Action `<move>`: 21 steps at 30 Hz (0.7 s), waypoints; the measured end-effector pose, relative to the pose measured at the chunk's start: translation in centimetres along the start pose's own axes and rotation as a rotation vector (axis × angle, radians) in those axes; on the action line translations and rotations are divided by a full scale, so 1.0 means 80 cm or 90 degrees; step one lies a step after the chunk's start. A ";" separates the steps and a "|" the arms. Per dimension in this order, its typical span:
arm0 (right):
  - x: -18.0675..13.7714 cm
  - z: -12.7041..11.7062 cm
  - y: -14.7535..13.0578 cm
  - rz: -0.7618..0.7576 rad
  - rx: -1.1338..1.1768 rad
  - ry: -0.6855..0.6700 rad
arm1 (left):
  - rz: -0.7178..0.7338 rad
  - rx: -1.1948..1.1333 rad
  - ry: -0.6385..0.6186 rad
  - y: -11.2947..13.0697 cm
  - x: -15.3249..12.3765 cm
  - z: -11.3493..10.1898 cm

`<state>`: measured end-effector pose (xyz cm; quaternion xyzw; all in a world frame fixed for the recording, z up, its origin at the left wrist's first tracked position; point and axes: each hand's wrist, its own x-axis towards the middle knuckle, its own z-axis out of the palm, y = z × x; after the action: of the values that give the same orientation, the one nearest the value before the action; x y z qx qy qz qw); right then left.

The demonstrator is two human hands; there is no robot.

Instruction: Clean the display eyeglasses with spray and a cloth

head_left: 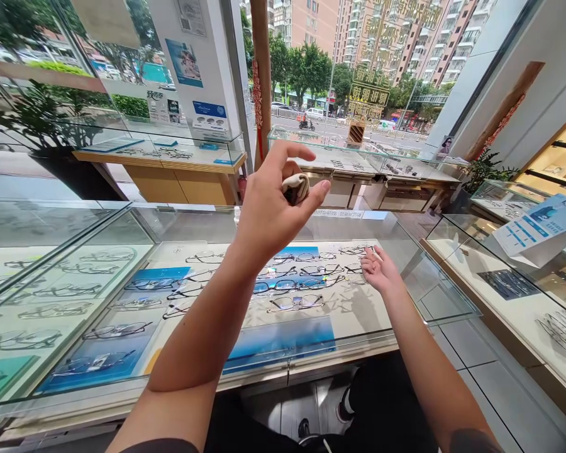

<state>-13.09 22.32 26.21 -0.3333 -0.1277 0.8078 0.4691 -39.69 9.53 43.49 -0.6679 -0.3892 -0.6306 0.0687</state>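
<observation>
My left hand (271, 204) is raised above the glass display case (287, 371). A rolled pale cloth (298, 186) with a dark patch is tucked against its palm under the curled lower fingers, while forefinger and thumb stand apart. Lower and to the right, my right hand (381, 269) is over the case with its fingers loosely bent and thumb apart; nothing shows in it. Close to its fingertips lies a pair of eyeglasses (356, 250). More eyeglasses, such as the clear-lensed pair (296, 303) and the blue-framed pair (276, 286), lie in rows on the white case floor.
Left of me, a glass compartment (42, 308) holds more eyeglasses. At right stand another display case (504, 283) and a blue-and-white sign (542, 229). Further cases (160, 154) line the window, beside a potted plant (42, 126). Glass edges surround my hands.
</observation>
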 end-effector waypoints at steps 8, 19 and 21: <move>-0.008 -0.004 0.007 0.033 0.031 0.003 | 0.027 0.050 0.000 -0.003 0.000 0.001; -0.012 0.013 0.019 0.038 0.003 -0.019 | -0.051 0.073 -0.024 0.013 -0.002 -0.003; -0.010 0.015 0.024 0.029 -0.005 -0.017 | -0.055 0.069 -0.024 0.014 -0.002 -0.003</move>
<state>-14.94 20.75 26.45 -0.3273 -0.1292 0.8221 0.4476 -39.17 8.58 43.83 -0.6577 -0.4525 -0.5980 0.0702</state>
